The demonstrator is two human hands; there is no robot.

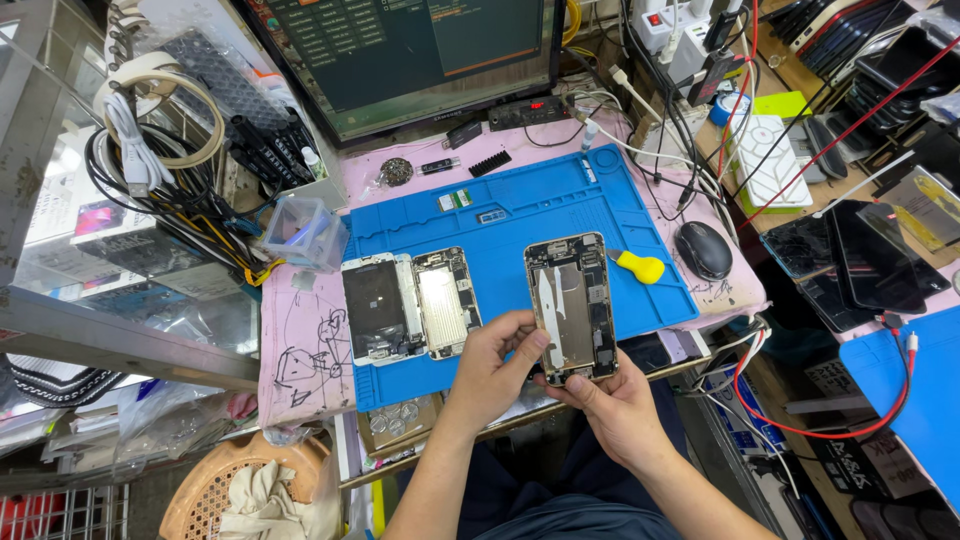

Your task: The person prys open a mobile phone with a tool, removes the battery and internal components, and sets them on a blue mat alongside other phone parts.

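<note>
Both my hands hold an opened phone housing (572,305), its bare metal inside facing up, over the front edge of a blue work mat (520,215). My left hand (490,365) grips its lower left side with the thumb on the inner plate. My right hand (605,400) supports its bottom edge from below. Left of them, on the mat, lie a phone screen assembly (375,308) and a second opened phone body (447,300), side by side.
A yellow-handled tool (640,266) and a black mouse (704,249) lie to the right. A monitor (400,55) stands behind the mat. A small clear plastic box (300,232), cables and tools crowd the left. Several dark phone screens (860,255) lie far right.
</note>
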